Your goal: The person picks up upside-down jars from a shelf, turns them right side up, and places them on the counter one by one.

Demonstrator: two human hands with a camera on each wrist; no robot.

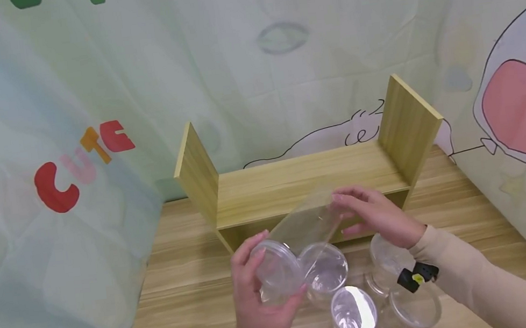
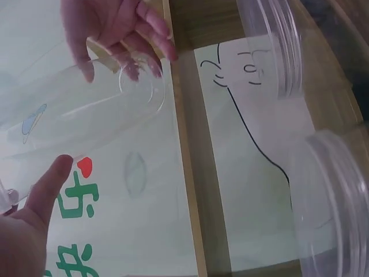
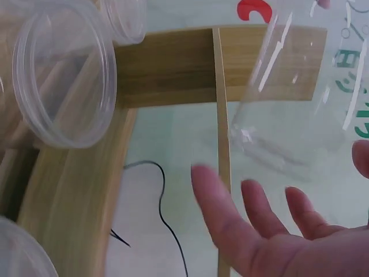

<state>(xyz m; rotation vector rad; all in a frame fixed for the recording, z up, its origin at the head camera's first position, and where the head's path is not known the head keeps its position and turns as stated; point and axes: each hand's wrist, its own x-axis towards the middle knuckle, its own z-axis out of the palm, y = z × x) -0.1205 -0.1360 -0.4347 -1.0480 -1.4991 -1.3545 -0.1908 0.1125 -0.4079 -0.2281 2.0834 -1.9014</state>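
Note:
I hold a clear plastic jar (image 1: 301,227) tilted, its base toward a low wooden shelf (image 1: 294,179). My left hand (image 1: 254,300) grips the jar's lidded end, fingers curled round the lid. My right hand (image 1: 378,216) is at the base end, its fingers nearly straight and its fingertips on the base. In the left wrist view the jar (image 2: 75,109) runs from my left thumb (image 2: 43,190) up to the right hand (image 2: 115,23). The right wrist view shows the right hand (image 3: 259,231) spread below the jar (image 3: 288,86).
Several more clear jars stand on the wooden table (image 1: 184,281) just in front of me, such as jar (image 1: 325,271), jar (image 1: 353,313) and jar (image 1: 411,307). A printed cloth backdrop (image 1: 72,153) hangs close behind and beside the shelf.

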